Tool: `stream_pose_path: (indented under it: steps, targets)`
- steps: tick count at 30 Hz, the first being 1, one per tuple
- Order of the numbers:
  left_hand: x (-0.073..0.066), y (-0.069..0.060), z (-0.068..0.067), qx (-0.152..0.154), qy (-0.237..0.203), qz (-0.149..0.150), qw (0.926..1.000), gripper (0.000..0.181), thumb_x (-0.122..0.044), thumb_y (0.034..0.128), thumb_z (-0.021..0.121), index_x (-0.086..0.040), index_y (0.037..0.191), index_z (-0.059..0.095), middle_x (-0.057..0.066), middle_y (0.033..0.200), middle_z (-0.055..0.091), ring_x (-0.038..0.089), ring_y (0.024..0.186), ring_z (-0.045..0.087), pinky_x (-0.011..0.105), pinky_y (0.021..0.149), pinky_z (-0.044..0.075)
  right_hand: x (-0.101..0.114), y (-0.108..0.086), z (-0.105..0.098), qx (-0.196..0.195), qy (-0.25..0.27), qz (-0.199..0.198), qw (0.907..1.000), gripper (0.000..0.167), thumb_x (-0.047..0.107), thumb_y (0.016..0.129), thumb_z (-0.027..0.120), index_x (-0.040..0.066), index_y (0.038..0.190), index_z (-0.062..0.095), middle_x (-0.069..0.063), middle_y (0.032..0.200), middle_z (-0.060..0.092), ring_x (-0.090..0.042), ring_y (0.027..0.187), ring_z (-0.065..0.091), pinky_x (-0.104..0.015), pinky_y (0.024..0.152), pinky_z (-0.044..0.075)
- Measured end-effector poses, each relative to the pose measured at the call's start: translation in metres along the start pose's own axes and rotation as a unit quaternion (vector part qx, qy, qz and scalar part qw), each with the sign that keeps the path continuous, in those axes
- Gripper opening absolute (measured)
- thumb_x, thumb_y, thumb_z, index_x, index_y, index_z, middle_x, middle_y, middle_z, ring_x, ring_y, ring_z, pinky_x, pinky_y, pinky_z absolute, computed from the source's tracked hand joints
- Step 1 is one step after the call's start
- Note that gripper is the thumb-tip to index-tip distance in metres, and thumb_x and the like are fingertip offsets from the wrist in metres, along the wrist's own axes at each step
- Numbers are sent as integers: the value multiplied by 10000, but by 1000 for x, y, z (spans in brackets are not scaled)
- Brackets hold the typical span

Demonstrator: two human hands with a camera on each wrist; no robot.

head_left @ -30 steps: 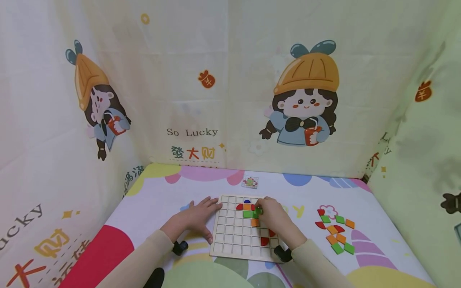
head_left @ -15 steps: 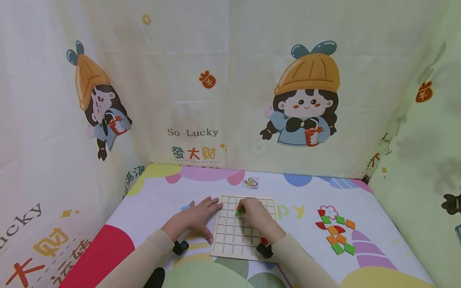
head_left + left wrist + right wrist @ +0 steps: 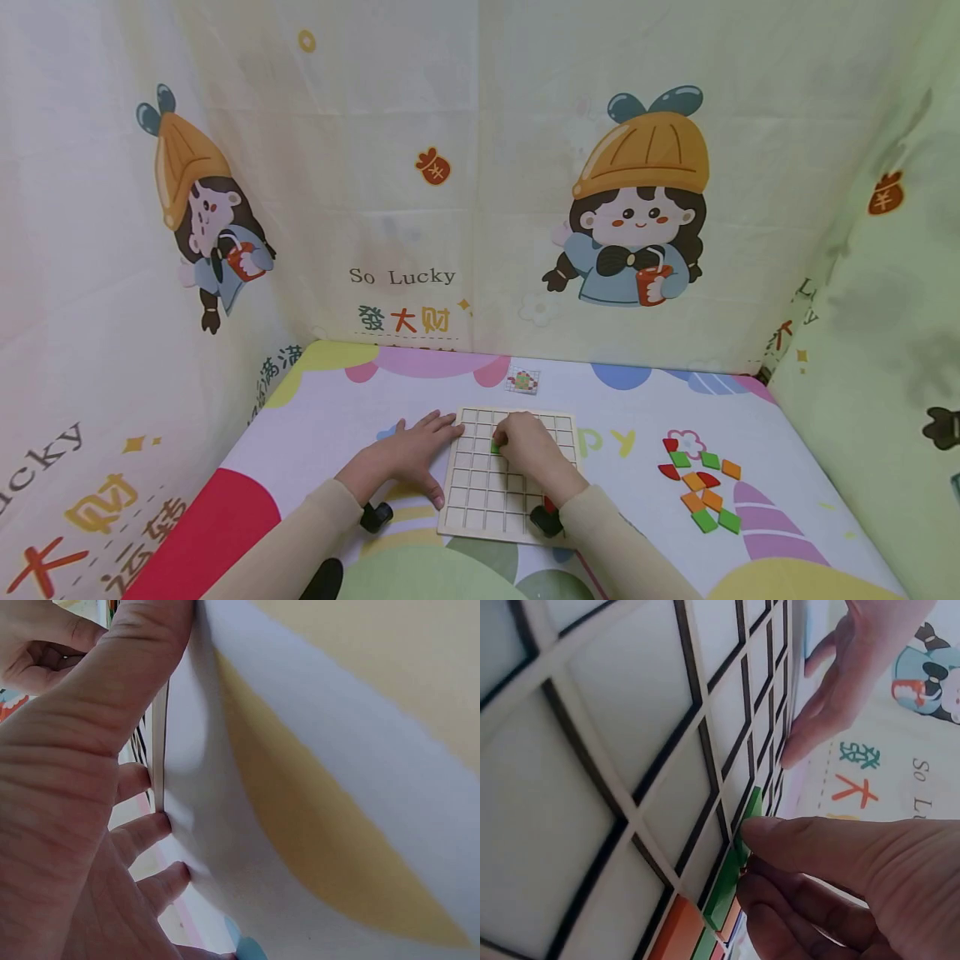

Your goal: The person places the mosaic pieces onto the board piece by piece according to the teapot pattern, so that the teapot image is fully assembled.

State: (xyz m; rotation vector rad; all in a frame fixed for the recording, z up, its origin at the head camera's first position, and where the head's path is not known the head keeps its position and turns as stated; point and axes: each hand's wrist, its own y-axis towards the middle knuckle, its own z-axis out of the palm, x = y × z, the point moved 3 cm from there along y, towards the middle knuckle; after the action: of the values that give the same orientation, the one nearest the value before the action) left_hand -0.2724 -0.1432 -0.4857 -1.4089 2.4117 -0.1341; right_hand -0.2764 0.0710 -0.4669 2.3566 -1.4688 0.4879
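A wooden grid board (image 3: 480, 500) lies on the table. My left hand (image 3: 408, 457) is spread at its left edge, fingertips and thumb touching the frame. Over the board's upper part, my right hand (image 3: 532, 446) has thumb and fingers pinched at a green piece (image 3: 496, 448). In the right wrist view the thumb rests on that green piece (image 3: 754, 806), which lies at the grid, beside another green piece (image 3: 721, 896) and an orange piece (image 3: 676, 930). The right hand hides much of the board in the head view.
Loose green, orange and red pieces (image 3: 693, 481) lie on the table at the right. A small picture card (image 3: 522, 381) lies behind the board. Patterned cloth walls (image 3: 495, 208) stand behind and at both sides.
My right hand has moved left across the board from its right-middle part, with a green piece, and has then stayed nearly in place. The left hand has not moved.
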Motion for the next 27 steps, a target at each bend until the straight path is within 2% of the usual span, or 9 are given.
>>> stream_pose_path:
  steps: [8, 15, 20, 27]
  targets:
    - [0, 0, 0, 1, 2, 34, 10000, 1269, -715, 582, 878, -240, 1627, 337, 56, 1726, 230, 374, 1601, 140, 856, 1087, 192, -5, -7, -6, 12, 46, 302, 9995, 56, 30, 869, 774, 83, 857, 757, -17, 837, 695, -154, 775, 596, -376, 763, 551]
    - [1, 1, 0, -5, 34, -2, 10000, 1266, -715, 580, 877, -246, 1625, 338, 50, 1725, 233, 367, 1603, 136, 851, 1095, 188, -19, -19, -18, -167, -239, 446, 9986, 75, 75, 859, 811, 76, 913, 759, -36, 878, 699, -168, 799, 608, -386, 780, 568]
    - [1, 0, 0, 16, 21, -21, 10000, 1267, -710, 577, 882, -252, 1625, 339, 41, 1727, 227, 360, 1605, 131, 848, 1100, 182, -35, -31, -29, -221, -400, 684, 9966, 71, 87, 871, 802, 72, 921, 754, -39, 858, 672, -178, 771, 586, -391, 748, 561]
    - [0, 2, 2, 34, 12, -16, 10000, 1269, -733, 575, 865, -274, 1629, 328, 34, 1733, 210, 364, 1605, 126, 842, 1106, 181, -73, -58, -47, -158, -482, 1257, 9908, 119, 105, 887, 774, 53, 994, 764, -78, 929, 692, -210, 840, 627, -435, 811, 587]
